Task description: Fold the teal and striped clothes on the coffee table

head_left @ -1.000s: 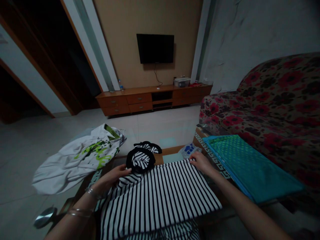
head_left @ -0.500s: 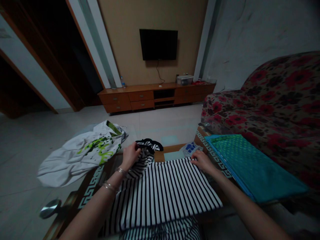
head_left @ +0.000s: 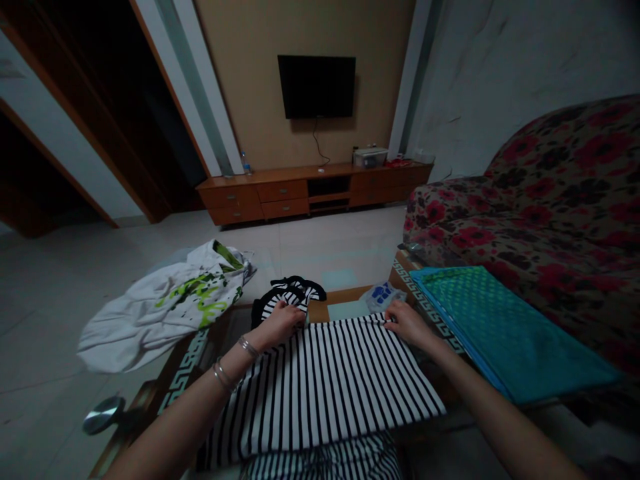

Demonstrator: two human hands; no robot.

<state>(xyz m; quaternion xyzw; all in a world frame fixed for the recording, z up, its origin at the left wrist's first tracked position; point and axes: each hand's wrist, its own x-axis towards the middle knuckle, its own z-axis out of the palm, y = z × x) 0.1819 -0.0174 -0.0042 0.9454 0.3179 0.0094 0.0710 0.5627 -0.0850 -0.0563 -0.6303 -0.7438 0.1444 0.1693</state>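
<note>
A black-and-white striped garment (head_left: 340, 380) lies spread across the near side of the low table, its far edge running straight between my hands. My left hand (head_left: 284, 323) is closed on that far edge, towards its left end, with bangles on the wrist. At the right end of the same edge, my right hand (head_left: 406, 323) pinches the cloth between thumb and fingers. Beyond my left hand, a black-trimmed part (head_left: 295, 291) of striped cloth lies bunched. Which kind of garment this is, I cannot tell.
A white shirt with a green print (head_left: 165, 307) lies at the left. On the right is a folded teal cloth (head_left: 510, 333), beside a floral sofa (head_left: 530, 193). A clear plastic bag with blue marks (head_left: 383, 295) lies past my right hand. The table (head_left: 183, 367) has a patterned border.
My left hand has moved right and slightly nearer along the garment's far edge. The bunched black-trimmed part now shows more beyond it. My right hand has stayed nearly in place.
</note>
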